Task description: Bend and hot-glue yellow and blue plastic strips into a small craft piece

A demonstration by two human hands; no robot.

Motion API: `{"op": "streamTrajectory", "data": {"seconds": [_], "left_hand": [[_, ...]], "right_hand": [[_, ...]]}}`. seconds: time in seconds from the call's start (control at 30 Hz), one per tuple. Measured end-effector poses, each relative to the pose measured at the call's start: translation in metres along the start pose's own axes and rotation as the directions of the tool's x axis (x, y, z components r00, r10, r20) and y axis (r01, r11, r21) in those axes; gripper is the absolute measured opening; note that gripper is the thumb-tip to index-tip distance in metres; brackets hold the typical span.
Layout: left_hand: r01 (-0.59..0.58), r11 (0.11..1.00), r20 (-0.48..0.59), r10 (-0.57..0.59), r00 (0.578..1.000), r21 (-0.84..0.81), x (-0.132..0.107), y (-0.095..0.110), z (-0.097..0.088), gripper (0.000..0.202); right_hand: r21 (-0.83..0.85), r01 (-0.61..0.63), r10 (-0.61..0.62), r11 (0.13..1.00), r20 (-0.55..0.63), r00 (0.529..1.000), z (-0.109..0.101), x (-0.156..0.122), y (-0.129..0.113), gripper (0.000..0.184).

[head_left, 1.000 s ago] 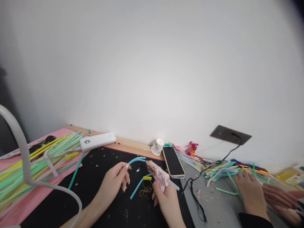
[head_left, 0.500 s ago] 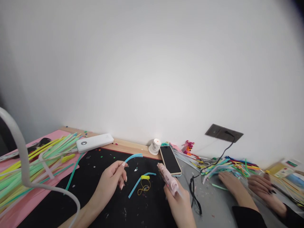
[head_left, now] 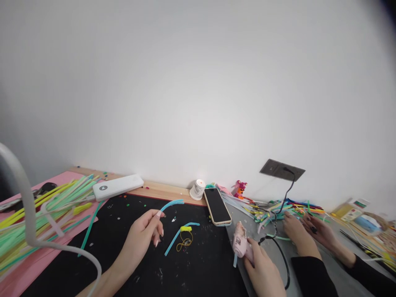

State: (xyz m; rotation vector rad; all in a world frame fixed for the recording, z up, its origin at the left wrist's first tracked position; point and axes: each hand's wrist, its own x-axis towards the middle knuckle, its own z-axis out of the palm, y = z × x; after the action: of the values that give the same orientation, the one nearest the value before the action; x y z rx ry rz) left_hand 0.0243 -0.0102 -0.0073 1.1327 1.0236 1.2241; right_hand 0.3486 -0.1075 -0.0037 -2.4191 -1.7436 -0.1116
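My left hand [head_left: 142,233] pinches one end of a curved blue strip [head_left: 172,203] above the black mat [head_left: 130,255]. My right hand [head_left: 262,268] is wrapped round a pink glue gun [head_left: 240,244] that rests on the grey surface right of the mat, nozzle pointing away. A second blue strip with a yellow piece [head_left: 186,228] and a small yellow loop [head_left: 183,243] lies on the mat between my hands.
A phone [head_left: 216,205], a small white cup [head_left: 197,189] and a white power bank [head_left: 116,187] lie along the back. Green and yellow strips [head_left: 40,214] pile at left on pink paper. Another person's hands [head_left: 305,233] sort coloured strips at right. A black cord [head_left: 283,198] runs to a wall socket.
My right hand carried the glue gun from over the mat rightward and down onto the grey surface. My left hand stayed put with the blue strip. The view shifted right.
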Motion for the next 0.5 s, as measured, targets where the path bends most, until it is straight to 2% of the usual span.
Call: {"op": "streamTrajectory", "data": {"seconds": [0.17, 0.27, 0.33, 0.4, 0.43, 0.5], "left_hand": [[-0.005, 1.000, 0.001, 0.005, 1.000, 0.006, -0.001, 0.001, 0.001, 0.030], [-0.007, 1.000, 0.004, 0.007, 1.000, 0.003, -0.001, 0.000, 0.000, 0.030], [-0.009, 1.000, 0.009, 0.009, 1.000, -0.004, 0.000, -0.001, 0.000, 0.029], [-0.014, 1.000, 0.013, 0.014, 1.000, -0.007, 0.000, -0.002, 0.000, 0.028], [-0.013, 1.000, 0.014, 0.013, 1.000, -0.006, 0.001, -0.002, 0.000, 0.028], [-0.012, 1.000, 0.017, 0.012, 1.000, -0.003, 0.001, -0.003, 0.000, 0.028]], "right_hand": [[-0.188, -0.021, 0.014, 0.982, -0.034, 0.999, 0.006, 0.013, 0.007, 0.035], [-0.190, -0.036, 0.024, 0.981, -0.064, 0.998, 0.004, 0.013, 0.005, 0.039], [-0.088, 0.004, -0.012, 0.996, -0.094, 0.995, -0.005, 0.008, -0.004, 0.042], [0.141, 0.105, -0.089, 0.984, -0.119, 0.989, -0.022, -0.002, -0.021, 0.037], [0.293, 0.185, -0.144, 0.938, -0.155, 0.977, -0.032, -0.007, -0.031, 0.035], [0.550, 0.320, -0.232, 0.771, -0.224, 0.946, -0.052, -0.013, -0.049, 0.031]]}}
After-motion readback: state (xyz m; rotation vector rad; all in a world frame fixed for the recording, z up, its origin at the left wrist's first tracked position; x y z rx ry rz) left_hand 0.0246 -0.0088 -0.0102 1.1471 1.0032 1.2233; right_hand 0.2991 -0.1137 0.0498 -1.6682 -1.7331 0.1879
